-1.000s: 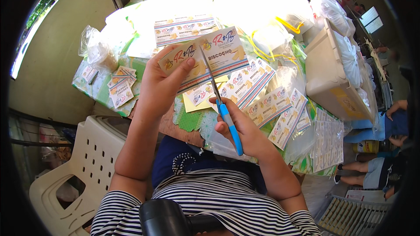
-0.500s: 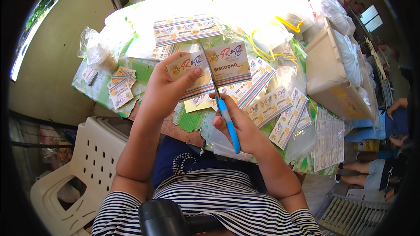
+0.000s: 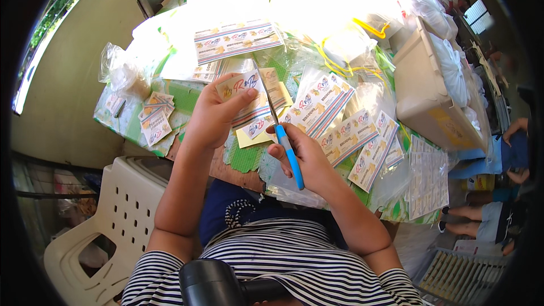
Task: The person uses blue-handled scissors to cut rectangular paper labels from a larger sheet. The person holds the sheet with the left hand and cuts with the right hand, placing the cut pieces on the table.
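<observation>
My left hand [image 3: 208, 114] pinches a small printed label [image 3: 241, 92] between thumb and fingers above the table. In my right hand [image 3: 310, 158] is a pair of scissors [image 3: 289, 156] with blue handles; their blades point up along the label's right edge. Beneath the hands, yellow paper [image 3: 249, 140] and loose labels lie partly hidden. Printed label strips [image 3: 322, 105] spread to the right of the scissors, some on clear plastic. A larger label sheet [image 3: 238, 41] lies beyond my hands. Cut labels [image 3: 156, 118] form a small pile on the left.
A beige plastic bin [image 3: 436, 99] holding white bags stands at the table's right. Yellow strapping [image 3: 372, 29] lies near it. On the left are a clear plastic bag [image 3: 126, 73] and a beige chair [image 3: 127, 207]. Other people appear at the far right.
The label's right-hand piece has come away from the part in my left hand. My right hand and the scissors have shifted slightly left.
</observation>
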A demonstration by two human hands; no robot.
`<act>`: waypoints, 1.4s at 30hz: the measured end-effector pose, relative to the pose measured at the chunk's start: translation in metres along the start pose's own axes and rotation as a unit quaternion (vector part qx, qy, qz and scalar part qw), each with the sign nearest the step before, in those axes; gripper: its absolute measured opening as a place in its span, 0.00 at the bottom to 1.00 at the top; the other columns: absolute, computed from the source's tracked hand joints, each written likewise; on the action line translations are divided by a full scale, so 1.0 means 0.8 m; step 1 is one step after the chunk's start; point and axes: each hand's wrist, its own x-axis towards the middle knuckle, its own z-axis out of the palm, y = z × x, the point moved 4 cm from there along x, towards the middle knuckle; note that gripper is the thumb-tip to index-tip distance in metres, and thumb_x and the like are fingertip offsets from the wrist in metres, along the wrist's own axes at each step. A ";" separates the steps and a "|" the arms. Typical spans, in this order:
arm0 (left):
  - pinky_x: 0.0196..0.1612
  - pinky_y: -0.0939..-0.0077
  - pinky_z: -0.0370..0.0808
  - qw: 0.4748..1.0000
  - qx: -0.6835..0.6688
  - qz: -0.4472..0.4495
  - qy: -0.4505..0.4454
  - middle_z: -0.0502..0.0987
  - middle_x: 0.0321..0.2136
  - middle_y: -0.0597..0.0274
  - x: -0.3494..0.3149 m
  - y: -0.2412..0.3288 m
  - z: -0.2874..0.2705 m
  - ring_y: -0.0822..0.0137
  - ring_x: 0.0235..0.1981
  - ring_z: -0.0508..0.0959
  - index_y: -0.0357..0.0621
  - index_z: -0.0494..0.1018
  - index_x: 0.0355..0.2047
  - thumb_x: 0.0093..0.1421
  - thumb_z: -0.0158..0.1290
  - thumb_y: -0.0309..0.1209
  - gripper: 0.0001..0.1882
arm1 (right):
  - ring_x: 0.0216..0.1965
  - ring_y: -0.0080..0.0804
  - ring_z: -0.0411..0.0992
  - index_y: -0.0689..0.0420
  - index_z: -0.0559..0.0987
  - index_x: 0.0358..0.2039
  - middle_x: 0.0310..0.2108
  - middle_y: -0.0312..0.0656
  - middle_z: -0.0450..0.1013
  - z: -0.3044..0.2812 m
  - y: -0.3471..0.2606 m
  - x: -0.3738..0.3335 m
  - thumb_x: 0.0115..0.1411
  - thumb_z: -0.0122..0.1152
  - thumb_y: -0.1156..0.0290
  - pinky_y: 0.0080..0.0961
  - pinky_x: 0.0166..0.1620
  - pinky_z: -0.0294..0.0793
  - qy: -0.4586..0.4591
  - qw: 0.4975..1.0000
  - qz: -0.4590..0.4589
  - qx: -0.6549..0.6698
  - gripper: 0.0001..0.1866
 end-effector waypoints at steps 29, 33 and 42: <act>0.45 0.58 0.68 0.593 0.799 0.054 -0.083 0.75 0.34 0.48 0.031 -0.061 0.095 0.53 0.39 0.76 0.38 0.71 0.36 0.56 0.58 0.44 0.21 | 0.26 0.22 0.61 0.61 0.55 0.62 0.28 0.34 0.60 -0.067 0.013 -0.125 0.49 0.51 0.28 0.21 0.31 0.63 0.049 0.961 -0.017 0.272 0.54; 0.49 0.54 0.62 0.643 0.760 0.013 -0.099 0.76 0.36 0.48 0.032 -0.065 0.098 0.50 0.42 0.75 0.40 0.71 0.36 0.56 0.57 0.44 0.19 | 0.25 0.22 0.60 0.60 0.56 0.62 0.29 0.34 0.60 -0.084 0.019 -0.139 0.50 0.50 0.28 0.23 0.31 0.63 0.103 0.954 -0.021 0.280 0.53; 0.29 0.80 0.66 0.870 0.474 0.130 -0.045 0.74 0.28 0.65 0.039 0.009 0.049 0.74 0.29 0.72 0.37 0.69 0.43 0.64 0.50 0.33 0.12 | 0.29 0.20 0.62 0.61 0.55 0.64 0.31 0.34 0.62 -0.083 0.030 -0.139 0.57 0.48 0.36 0.19 0.33 0.65 0.065 0.984 -0.015 0.166 0.47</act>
